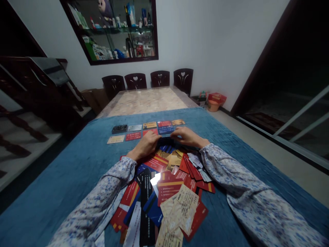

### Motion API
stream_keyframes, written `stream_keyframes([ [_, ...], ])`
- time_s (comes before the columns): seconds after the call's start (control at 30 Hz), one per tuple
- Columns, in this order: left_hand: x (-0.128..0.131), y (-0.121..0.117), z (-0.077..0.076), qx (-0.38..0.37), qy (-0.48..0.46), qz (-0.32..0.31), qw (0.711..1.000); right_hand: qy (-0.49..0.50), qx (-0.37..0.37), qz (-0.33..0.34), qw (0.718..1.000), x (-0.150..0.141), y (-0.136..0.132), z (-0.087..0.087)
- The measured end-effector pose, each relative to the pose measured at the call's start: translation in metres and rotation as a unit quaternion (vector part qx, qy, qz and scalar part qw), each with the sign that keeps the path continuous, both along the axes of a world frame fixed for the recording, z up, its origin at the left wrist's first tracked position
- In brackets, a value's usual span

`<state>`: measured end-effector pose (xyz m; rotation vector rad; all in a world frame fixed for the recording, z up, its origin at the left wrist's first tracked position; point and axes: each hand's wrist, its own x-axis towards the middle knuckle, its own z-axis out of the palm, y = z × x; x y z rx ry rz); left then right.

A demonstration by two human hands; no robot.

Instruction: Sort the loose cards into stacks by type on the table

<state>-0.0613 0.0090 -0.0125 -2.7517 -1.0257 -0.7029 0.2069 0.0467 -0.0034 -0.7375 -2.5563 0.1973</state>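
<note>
Between my left hand (147,144) and my right hand (188,136) a thin card (166,137) is pinched at its two ends, seen nearly edge-on, with a dark side toward me. Whether it is one card or several I cannot tell. Just beyond my hands lie two rows of cards, among them a blue card (166,130), a red card (133,136), a cream card (116,139) and a black stack (119,128). Below my hands spreads a loose, overlapping heap of cards: red cards (169,188), beige cards (180,209) and a long black card (147,206).
A blue cloth (84,164) covers the near part of the long table, and its marble-patterned top (154,99) shows beyond. Several dark chairs (159,79) stand at the far end. A railing (33,89) is at the left, an orange bucket (212,106) on the floor at the right.
</note>
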Motion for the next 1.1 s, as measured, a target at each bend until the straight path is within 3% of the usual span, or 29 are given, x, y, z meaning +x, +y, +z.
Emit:
stream_keyframes([
  [0.63,0.007,-0.004,-0.009,-0.040,-0.038,0.100,0.993,-0.041,0.002,-0.139,0.989,-0.012,-0.010,-0.009],
  [1.1,0.010,-0.009,-0.010,-0.071,-0.020,0.130,0.989,-0.049,-0.003,-0.138,0.989,-0.011,-0.010,-0.017],
])
